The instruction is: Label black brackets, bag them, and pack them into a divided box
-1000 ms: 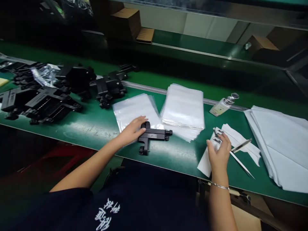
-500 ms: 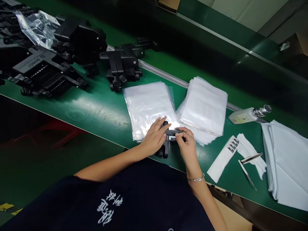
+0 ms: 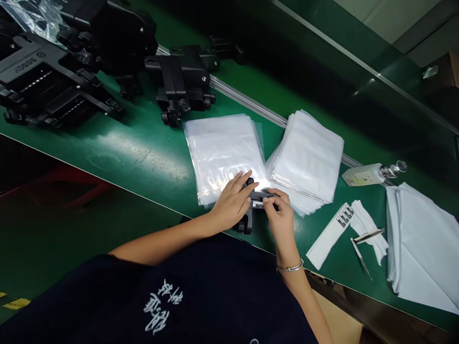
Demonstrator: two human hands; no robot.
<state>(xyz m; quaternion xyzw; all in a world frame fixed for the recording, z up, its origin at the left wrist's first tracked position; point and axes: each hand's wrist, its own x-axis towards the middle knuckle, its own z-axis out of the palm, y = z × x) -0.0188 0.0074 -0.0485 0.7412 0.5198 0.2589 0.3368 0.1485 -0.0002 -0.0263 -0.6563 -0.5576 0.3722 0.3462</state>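
A small black cross-shaped plastic part (image 3: 251,210) lies at the near edge of the green belt (image 3: 143,157), partly on a stack of clear plastic bags (image 3: 224,150). My left hand (image 3: 231,203) rests on the part's left end, fingers stretched flat over it. My right hand (image 3: 281,215) pinches at a small pale label (image 3: 258,204) on the part's top face, thumb and fingers pressed together. Most of the part is hidden under both hands.
A second bag stack (image 3: 308,157) lies to the right. A strip of labels on white backing (image 3: 332,234), tweezers (image 3: 362,246), a small bottle (image 3: 369,173) and white sheets (image 3: 423,248) sit further right. Several black plastic assemblies (image 3: 71,71) crowd the far left.
My right hand left the label strip and came over to the black part, where it now pinches at the label. The view tilted down and closer. My left hand stayed on the part.
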